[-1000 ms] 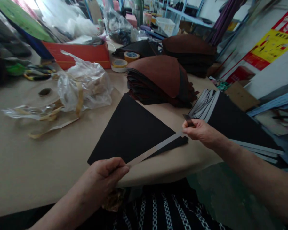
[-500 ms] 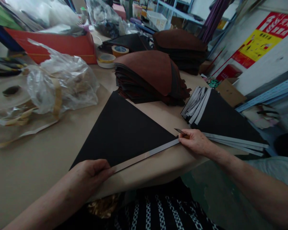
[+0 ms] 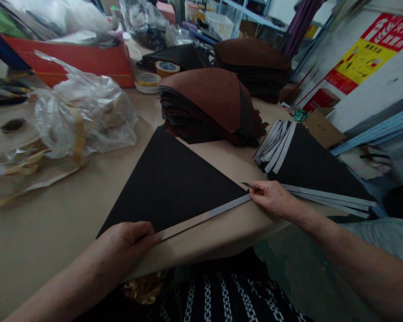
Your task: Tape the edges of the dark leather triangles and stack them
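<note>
From my distant seat I see the long, narrow, flat strip of pale grey material (image 3: 201,219) between the two hands. It lies along the near edge of the large, flat, black panel with straight sides (image 3: 174,179), which rests on the brown-covered bench (image 3: 63,228). Its long axis rises in my view from lower left to upper right, almost in line with the bench's front border.

The left hand (image 3: 134,239) is at the left end; its grip is a pinch of thumb and fingers upon the strip. The right hand (image 3: 272,197) is at the other end, so neither hand is nearer. Its grip is closed around a small, dark, pointed blade (image 3: 250,186), and its fingertips also seem to pinch the strip. Whether the strip is pressed flat or slightly raised, I cannot tell.

Just beyond the right hand, near the panel's right corner, lies a fanned pile of black panels with grey-strip edges (image 3: 322,165).
</note>
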`<state>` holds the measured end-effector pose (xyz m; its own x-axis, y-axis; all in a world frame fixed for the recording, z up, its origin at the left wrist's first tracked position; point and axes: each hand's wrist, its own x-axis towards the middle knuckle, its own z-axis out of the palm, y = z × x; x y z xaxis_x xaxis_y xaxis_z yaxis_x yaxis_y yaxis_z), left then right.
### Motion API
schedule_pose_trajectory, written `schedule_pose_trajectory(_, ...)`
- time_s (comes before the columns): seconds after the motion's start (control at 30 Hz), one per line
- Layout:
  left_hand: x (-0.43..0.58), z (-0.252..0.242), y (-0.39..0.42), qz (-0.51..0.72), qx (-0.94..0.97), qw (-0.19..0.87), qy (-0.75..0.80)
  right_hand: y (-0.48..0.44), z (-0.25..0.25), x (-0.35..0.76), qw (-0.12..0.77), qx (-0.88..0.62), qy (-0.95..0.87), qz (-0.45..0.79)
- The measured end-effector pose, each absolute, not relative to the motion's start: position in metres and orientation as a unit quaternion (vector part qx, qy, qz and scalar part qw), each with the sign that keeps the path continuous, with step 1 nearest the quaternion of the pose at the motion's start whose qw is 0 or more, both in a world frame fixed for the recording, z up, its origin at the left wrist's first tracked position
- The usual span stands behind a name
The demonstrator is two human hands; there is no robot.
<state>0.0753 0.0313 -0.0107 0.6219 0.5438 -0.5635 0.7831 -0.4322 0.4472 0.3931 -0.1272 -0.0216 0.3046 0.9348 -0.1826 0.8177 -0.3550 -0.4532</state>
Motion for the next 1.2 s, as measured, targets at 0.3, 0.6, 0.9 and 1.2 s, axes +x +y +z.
schedule_pose_trajectory(0.3, 0.069, -0.024, 0.033, -0.179, 0.826, 0.343, 0.409, -0.12, 0.001, 0.388, 0.212, -0.764, -0.549, 0.264)
schedule_pose_trajectory(0.6, 0.075, -0.009, 0.031, -0.178, 0.829, 0.343, 0.405, -0.086, -0.016, 0.363, 0.315, -0.655, -0.485, 0.486)
schedule_pose_trajectory(0.9, 0.025, -0.004, 0.047, -0.198, 0.797, 0.377, 0.428, -0.091, -0.025, 0.357, 0.234, -0.682, -0.555, 0.415)
schedule_pose_trajectory(1.2, -0.086, -0.008, 0.069, -0.199, 0.73, 0.413, 0.507, -0.099, -0.031, 0.353, 0.103, -0.718, -0.618, 0.305)
